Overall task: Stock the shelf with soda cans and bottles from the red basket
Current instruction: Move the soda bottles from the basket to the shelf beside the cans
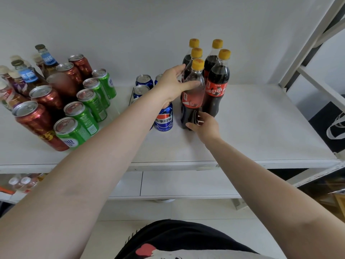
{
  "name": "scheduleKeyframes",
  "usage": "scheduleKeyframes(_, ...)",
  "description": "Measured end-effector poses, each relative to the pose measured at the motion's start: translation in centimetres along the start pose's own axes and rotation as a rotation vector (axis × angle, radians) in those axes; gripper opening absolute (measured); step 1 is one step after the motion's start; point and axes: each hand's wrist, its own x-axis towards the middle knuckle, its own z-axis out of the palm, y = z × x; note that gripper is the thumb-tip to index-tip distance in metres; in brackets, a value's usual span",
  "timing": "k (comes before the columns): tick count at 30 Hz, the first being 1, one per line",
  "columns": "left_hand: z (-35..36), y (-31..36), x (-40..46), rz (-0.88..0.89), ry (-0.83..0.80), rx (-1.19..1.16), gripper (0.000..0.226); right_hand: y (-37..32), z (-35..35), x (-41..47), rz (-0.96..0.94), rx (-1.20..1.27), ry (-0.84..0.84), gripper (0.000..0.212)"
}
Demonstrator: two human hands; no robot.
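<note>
The front clear plastic cola bottle with a red label and yellow cap [193, 94] stands upright on the white shelf board [261, 128], its long axis vertical, at the head of a cluster of four like cola bottles [217, 83] set just behind and to its right. It is held between both hands. The left hand [174, 85] is laid against the bottle's upper body from the left side, thumb curled across the front of the bottle below the shoulder, fingers reaching round behind toward the neighbouring bottles; a grip on the bottle is shown. The right hand [205, 128] is set low at the base from the front right, its fingertips curled against the dark lower part of the bottle, so that the bottle is pinched near its foot.

The relation on which the coming move turns is judged to be this: the bottle lies straight ahead of both hands, the left above and the right below on the same vertical axis, with the other bottles touching or nearly touching behind. A small push inward or a straightening is probably all that is called for.

A blue cola can with a silver top [164, 118] stands just to the left of the bottle, beneath the left wrist. The red basket is not in view.
</note>
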Motion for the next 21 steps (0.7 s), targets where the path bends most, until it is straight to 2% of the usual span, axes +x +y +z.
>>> scheduleKeyframes(5, -1.2, -0.2, -1.5, 0.003, 0.039, 0.046, 0.081, 0.4, -0.3, -1.8, 0.038, 0.045, 0.000, 0.071)
scheduleKeyframes(9, -3.7, -1.4, -3.3, -0.021, 0.085, 0.096, 0.070, 0.8, 0.8, -4.5, 0.045, 0.162, 0.034, 0.054)
scheduleKeyframes(12, -5.5, -2.6, -4.2, -0.033, 0.154, 0.116, 0.065, 0.4, 2.3, -6.2, 0.053, 0.166, -0.037, 0.055)
scheduleKeyframes(14, -6.5, -3.1, -4.2, -0.041, 0.165, 0.143, 0.067, -0.3, 3.3, -6.7, 0.109, 0.212, -0.116, 0.062)
scheduleKeyframes(17, -8.0, -3.3, -3.2, -0.036, 0.112, 0.209, 0.072, -1.8, 4.8, -6.8, 0.229, 0.303, -0.189, 0.078)
scheduleKeyframes(21, -8.7, -3.5, -1.3, -0.035, -0.039, 0.375, 0.076, -3.6, 6.6, -5.8, 0.344, 0.423, -0.166, 0.087)
